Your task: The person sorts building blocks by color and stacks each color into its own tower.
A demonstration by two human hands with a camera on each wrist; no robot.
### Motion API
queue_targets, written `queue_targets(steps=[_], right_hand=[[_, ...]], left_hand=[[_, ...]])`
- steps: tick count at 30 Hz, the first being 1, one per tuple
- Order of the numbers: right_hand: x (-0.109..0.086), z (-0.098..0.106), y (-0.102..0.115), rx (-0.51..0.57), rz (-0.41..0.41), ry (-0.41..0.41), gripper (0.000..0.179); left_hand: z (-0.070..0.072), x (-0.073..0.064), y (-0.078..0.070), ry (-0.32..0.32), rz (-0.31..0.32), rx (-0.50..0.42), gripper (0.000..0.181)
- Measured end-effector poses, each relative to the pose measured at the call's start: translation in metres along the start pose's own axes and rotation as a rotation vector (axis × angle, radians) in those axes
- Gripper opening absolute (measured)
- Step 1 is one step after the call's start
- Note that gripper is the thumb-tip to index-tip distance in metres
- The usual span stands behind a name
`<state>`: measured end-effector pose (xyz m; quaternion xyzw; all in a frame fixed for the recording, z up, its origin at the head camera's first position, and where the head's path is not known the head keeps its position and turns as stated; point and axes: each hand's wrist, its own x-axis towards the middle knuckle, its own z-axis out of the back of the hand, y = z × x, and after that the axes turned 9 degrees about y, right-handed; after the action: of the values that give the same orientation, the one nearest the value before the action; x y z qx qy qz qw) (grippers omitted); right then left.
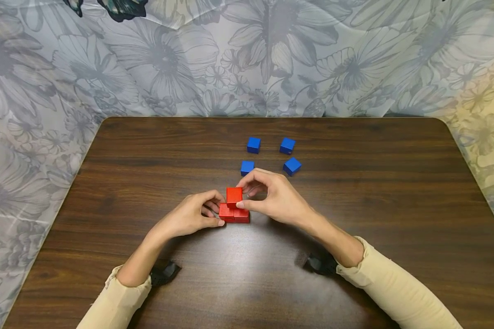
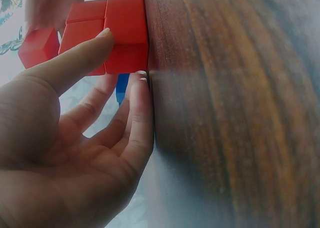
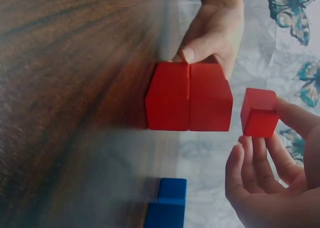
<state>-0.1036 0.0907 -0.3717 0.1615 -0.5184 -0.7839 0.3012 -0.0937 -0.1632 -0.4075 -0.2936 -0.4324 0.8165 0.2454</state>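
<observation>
Red blocks (image 1: 234, 201) between two inward-curved hands (image 1: 190, 214) (image 1: 277, 197)

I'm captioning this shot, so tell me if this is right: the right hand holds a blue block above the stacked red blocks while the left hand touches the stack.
The colour is wrong: the right wrist view shows a red block in the right hand, not a blue one, above the stacked red blocks. The rest stands.

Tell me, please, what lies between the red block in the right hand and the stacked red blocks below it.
A bare gap: the right wrist view shows background cloth between the red block in the right hand and the stacked red blocks.
</observation>
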Motion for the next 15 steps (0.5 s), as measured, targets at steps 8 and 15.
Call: queue_targets(steps=[8, 15], right_hand=[[-0.0041, -0.0053, -0.0029, -0.024, -0.007, 0.008, 0.027], [-0.0047, -0.0086, -0.0058, -0.059, -0.004, 0.013, 0.027]], left_hand=[[-0.0006, 0.0003, 0.0025, -0.002, -0.002, -0.008, 0.037], [-0.0004, 0.0004, 0.0020, -0.003, -0.014, -0.013, 0.036]])
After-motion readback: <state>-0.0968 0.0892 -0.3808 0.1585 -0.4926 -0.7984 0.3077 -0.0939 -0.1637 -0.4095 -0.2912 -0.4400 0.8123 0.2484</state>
